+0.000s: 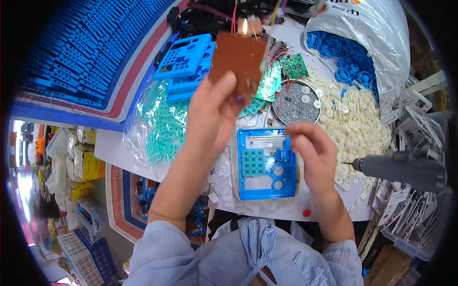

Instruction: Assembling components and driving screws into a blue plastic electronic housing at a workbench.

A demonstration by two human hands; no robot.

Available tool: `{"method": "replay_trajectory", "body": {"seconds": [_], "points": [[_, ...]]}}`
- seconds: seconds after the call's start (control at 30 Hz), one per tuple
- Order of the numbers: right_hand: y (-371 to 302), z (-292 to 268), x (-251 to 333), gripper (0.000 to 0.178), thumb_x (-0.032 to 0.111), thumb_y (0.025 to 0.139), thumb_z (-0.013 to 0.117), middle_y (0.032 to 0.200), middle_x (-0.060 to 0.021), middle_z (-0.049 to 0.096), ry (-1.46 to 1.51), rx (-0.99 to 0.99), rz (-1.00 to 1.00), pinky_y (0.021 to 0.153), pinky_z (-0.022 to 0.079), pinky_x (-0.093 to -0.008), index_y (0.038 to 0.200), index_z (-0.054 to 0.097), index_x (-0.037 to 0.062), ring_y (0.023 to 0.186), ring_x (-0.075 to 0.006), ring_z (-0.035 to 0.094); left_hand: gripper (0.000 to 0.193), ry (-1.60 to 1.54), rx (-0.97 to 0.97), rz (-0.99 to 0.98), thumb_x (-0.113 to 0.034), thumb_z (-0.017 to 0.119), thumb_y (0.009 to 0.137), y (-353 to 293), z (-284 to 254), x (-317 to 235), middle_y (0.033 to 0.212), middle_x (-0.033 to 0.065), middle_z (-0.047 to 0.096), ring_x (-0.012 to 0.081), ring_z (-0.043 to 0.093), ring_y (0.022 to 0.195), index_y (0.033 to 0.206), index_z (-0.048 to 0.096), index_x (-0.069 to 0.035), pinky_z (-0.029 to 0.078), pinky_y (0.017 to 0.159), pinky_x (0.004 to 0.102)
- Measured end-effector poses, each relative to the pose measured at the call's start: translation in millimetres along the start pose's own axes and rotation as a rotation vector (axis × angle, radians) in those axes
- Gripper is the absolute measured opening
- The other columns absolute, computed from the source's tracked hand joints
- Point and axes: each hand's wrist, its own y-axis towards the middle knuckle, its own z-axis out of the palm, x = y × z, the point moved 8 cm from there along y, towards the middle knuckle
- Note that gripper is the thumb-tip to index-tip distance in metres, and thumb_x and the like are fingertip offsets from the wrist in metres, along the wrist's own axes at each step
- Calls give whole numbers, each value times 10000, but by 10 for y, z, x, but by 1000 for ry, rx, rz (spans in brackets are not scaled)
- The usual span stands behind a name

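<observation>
In the head view, dark and orange lettering (346,10) marks the white bag (386,35); print on the yellow packs (90,166) is too small to read. The left hand (218,97) has thumb and fingers clamped on 1 brown circuit board (238,59), raised over the table (114,145) and hiding part of the green boards (293,66). The right hand (317,152), fingers curled, is at the edge of the blue case (269,164); I cannot tell whether it grips anything. A grey power screwdriver (400,170) juts over the cream discs (355,128).
</observation>
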Motion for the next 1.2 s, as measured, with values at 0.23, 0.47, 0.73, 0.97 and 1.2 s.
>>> {"method": "replay_trajectory", "body": {"seconds": [0.23, 0.47, 0.73, 0.97, 1.2], "points": [[152, 416, 41, 108, 106, 931, 719, 812, 4, 515, 8, 197, -69, 612, 325, -263, 927, 709, -1, 687, -77, 416, 116, 501, -88, -213, -78, 656, 986, -1018, -180, 190, 905, 43, 699, 115, 639, 736, 1071, 662, 0, 485, 600, 269], [146, 610, 371, 152, 119, 927, 725, 796, -40, 589, -120, 282, -306, 576, 366, -261, 863, 700, -17, 686, -103, 491, 228, 1230, -78, 485, -67, 764, 885, -1336, -164, -920, 884, 85, 713, 90, 619, 697, 1072, 689, 41, 470, 589, 265], [74, 659, 276, 269, 217, 1009, 679, 794, -35, 688, 149, 462, 261, 495, 415, -203, 1019, 713, -49, 614, -58, 572, 254, 257, 128, -192, -128, 608, 1037, -956, -337, -204, 1045, 100, 713, 125, 640, 752, 1213, 643, 52, 515, 654, 267], [56, 652, 29, 220, 191, 996, 698, 865, -24, 667, 100, 418, 241, 552, 417, -205, 1016, 746, -23, 675, -51, 589, 240, 399, 129, -146, -118, 574, 1054, -1114, -413, 51, 991, 70, 696, 82, 583, 708, 1228, 639, 34, 477, 629, 228], [-44, 534, -190, 152, 146, 999, 681, 847, -36, 649, 547, 72, 361, 512, 382, -219, 996, 717, -2, 629, -65, 548, 262, 283, -34, 96, -125, 546, 1071, -1217, -426, 21, 1005, 104, 704, 103, 604, 707, 1279, 595, 26, 507, 629, 253]]}}
